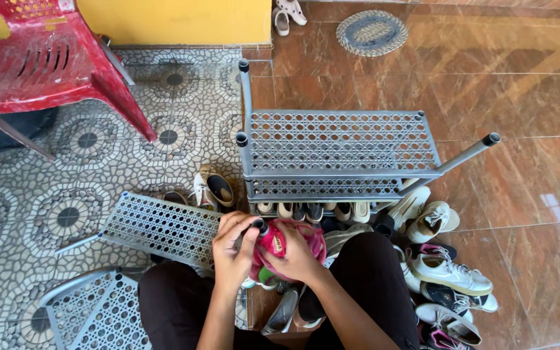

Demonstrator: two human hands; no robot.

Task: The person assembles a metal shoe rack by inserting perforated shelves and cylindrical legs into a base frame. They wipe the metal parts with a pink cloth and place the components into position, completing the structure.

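- Nearest to me, my left hand [233, 249] pinches a dark cap [262, 227] on the grey pole.
- My right hand [296, 256] wraps a pink cloth [306, 238] around it, before the metal shoe rack [338, 152].
- I judge steady, straight pressure is best.

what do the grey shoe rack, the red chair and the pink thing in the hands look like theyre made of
Grey shoe rack: probably painted metal, thin perforated shelves on tubes with dark end caps. Red chair: moulded plastic, slotted back, scuffed and faded. Pink thing held by left hand and right hand: soft cloth, judging by its crumpled folds.
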